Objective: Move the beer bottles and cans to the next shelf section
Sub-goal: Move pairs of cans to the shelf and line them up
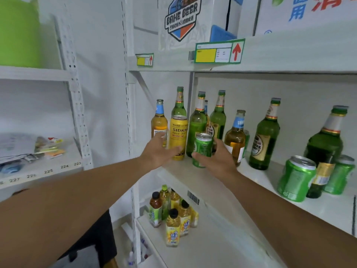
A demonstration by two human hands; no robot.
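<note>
Right hand (218, 157) gripping green can (203, 147), left hand (160, 149) spread (touching yellow can (178, 136))

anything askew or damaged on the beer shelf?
Yes: the green can at the right front looks dented and leans against the dark green bottle beside it. The other bottles stand upright. No spill shows. The right hand grips a small green can; the left hand touches the yellow can.
</note>
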